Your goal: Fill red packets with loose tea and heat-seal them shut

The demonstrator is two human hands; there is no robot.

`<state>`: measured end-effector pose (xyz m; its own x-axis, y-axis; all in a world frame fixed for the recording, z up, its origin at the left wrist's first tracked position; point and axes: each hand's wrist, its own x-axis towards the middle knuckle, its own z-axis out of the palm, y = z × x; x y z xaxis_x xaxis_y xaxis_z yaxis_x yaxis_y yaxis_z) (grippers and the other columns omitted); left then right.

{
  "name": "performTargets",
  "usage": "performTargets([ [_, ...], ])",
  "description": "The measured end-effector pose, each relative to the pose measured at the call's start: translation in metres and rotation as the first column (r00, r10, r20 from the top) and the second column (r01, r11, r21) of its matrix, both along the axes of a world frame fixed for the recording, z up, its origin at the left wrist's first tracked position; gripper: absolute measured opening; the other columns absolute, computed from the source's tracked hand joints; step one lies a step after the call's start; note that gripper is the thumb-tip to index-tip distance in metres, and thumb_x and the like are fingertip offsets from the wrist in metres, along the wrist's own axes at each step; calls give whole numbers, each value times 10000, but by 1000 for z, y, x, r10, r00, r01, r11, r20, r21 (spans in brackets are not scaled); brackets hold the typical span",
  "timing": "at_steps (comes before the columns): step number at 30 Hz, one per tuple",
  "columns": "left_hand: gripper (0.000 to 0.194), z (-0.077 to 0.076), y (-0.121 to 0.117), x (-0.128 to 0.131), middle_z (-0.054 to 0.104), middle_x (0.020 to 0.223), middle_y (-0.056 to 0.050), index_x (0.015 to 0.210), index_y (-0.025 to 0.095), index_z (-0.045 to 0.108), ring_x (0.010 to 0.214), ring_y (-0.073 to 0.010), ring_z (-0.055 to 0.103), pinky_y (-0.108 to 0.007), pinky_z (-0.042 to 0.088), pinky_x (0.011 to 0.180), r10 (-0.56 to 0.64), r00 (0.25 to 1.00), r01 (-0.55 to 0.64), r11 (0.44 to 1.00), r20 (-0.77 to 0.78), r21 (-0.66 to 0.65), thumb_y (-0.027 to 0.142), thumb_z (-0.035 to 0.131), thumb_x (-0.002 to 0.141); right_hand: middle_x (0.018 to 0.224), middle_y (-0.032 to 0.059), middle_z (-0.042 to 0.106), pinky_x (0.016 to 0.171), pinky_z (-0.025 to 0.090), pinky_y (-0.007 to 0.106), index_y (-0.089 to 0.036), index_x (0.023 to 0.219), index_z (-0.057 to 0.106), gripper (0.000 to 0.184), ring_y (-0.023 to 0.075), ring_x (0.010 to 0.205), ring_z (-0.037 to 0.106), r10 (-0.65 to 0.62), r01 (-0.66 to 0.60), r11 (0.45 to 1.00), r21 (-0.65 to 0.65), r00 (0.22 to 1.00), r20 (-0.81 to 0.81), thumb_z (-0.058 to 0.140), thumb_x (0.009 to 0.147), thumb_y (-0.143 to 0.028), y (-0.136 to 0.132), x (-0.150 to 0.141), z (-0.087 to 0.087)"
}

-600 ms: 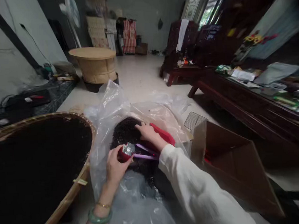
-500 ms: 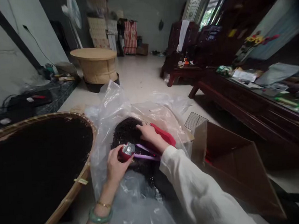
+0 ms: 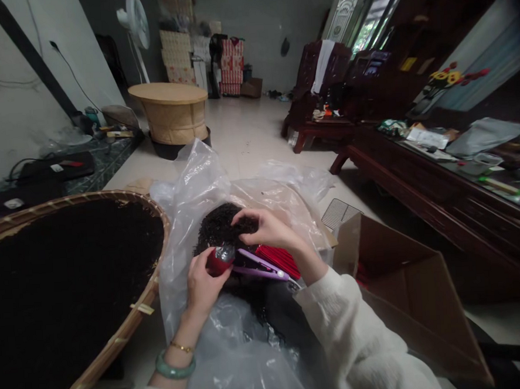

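Right hand shifted over dark heap; left hand grips red packet.

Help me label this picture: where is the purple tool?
In the head view, the purple tool is below centre, right of the red packet in the left hand, alongside the red stack.
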<state>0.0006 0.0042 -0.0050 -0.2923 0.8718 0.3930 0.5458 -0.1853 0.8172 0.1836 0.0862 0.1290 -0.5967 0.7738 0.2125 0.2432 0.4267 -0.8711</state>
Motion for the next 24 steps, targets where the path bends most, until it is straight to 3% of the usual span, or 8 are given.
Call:
performTargets([
  [4, 526, -2, 0, -1, 635, 1018, -71, 1141, 207, 625, 875, -235, 673, -367, 621, 699, 16, 1000, -16, 1000, 4, -9, 325, 797, 658, 935, 17, 655, 850, 452, 286, -161, 943, 679, 306, 160, 902, 598, 99, -130, 983, 129, 970, 222, 655, 667, -31, -18, -10, 21],
  [8, 556, -5, 0, -1, 627, 1022, -69, 1161, 210, 615, 871, -231, 671, -363, 623, 692, 12, 1000, -11, 1000, 27, -10, 289, 796, 642, 923, 39, 611, 803, 452, 274, -159, 996, 698, 322, 170, 880, 579, 94, -196, 967, 164, 870, 485, 692, 699, -35, -25, -19, 24],
  [11, 560, -7, 0, -2, 623, 1035, -67, 1173, 214, 609, 876, -226, 669, -351, 623, 688, -13, 999, 13, 1000, 37, -11, 246, 780, 640, 942, 39, 583, 768, 442, 251, -182, 1016, 707, 298, 161, 860, 580, 66, -202, 965, 169, 806, 588, 693, 742, -65, -30, -24, 24],
  [15, 556, -8, 0, -2, 631, 1024, -62, 1168, 220, 610, 919, -246, 660, -370, 620, 724, -14, 1000, 14, 1000, 1, -17, 215, 772, 636, 969, 35, 549, 691, 428, 231, -195, 1008, 710, 242, 114, 735, 567, 11, -188, 963, 192, 743, 670, 677, 791, -93, -38, -32, 28],
  [20, 563, -8, -1, -1, 636, 1034, -66, 1172, 218, 605, 922, -248, 665, -370, 623, 724, -2, 1000, 2, 1000, -8, -4, 226, 780, 637, 1098, 67, 531, 689, 446, 248, -170, 1167, 627, 433, 122, 761, 570, -83, -105, 964, 246, 756, 650, 731, 753, -99, -44, -35, 29],
  [24, 561, -8, -1, -1, 624, 1036, -67, 1179, 214, 601, 887, -228, 668, -356, 626, 696, 1, 1000, -1, 1000, 8, -1, 260, 786, 651, 1044, 51, 533, 743, 458, 246, -165, 1036, 684, 265, 119, 797, 574, -82, -102, 962, 251, 774, 628, 706, 785, -83, -42, -31, 25],
])
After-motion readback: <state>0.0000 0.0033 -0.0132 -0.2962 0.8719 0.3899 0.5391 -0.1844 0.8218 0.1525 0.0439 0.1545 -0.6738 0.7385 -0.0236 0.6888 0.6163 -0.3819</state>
